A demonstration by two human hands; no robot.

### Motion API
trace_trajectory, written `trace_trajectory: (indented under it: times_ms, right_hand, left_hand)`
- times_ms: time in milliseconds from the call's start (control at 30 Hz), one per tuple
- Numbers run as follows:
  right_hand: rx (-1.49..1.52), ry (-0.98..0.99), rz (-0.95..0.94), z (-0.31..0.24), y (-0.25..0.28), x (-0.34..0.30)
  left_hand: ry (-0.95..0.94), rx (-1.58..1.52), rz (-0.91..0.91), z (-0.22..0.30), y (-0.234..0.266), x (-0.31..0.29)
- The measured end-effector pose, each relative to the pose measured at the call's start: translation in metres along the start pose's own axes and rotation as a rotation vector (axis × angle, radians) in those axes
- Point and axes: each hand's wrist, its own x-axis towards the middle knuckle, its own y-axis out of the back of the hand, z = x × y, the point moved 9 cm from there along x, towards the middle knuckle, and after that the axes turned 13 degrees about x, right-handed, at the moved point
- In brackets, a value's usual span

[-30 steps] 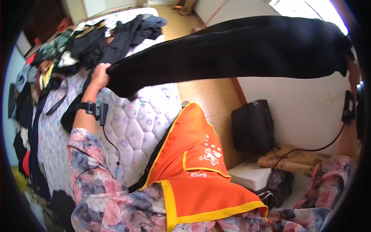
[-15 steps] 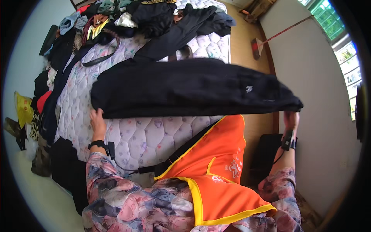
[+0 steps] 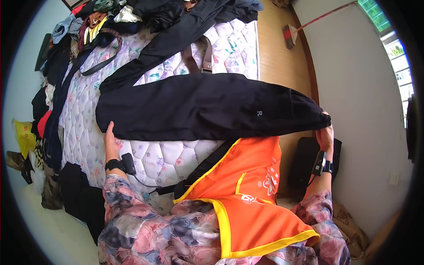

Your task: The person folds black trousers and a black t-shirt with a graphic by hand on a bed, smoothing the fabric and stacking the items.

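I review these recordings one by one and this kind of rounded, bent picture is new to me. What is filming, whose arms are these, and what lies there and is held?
No machine here: a person wears a wide fisheye camera on the head, looking down, so straight edges bend toward the rim. The arms in flowered sleeves rising from the lower edge are the person's own, above an orange vest with yellow trim. The surface is a white quilted mattress with a flower print. Across it lies a long black folded cloth garment. The left hand rests at its left end; the right hand grips its right end, beyond the mattress edge. Each wrist carries a black band. At the far end sits a pile of dark clothes with a brown leather belt.
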Motion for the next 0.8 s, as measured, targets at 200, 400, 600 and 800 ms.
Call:
trace_trajectory:
  times_ms: [200, 400, 600, 800]
  right_hand:
    - [-0.503, -0.019, 0.000, -0.014, 0.009, -0.020]
    - [-0.235, -0.170, 0.042, -0.002, 0.078, -0.051]
    - [-0.490, -0.225, -0.007, 0.037, 0.072, -0.097]
    - [-0.351, -0.313, 0.114, 0.035, 0.049, -0.119]
  left_hand:
    - [-0.312, -0.234, -0.152, 0.016, 0.010, 0.046]
    - [-0.759, 0.221, 0.211, 0.055, 0.060, 0.049]
    - [-0.546, 0.294, -0.120, 0.068, 0.012, 0.023]
    - [-1.338, 1.302, 0.428, 0.126, -0.078, -0.140]
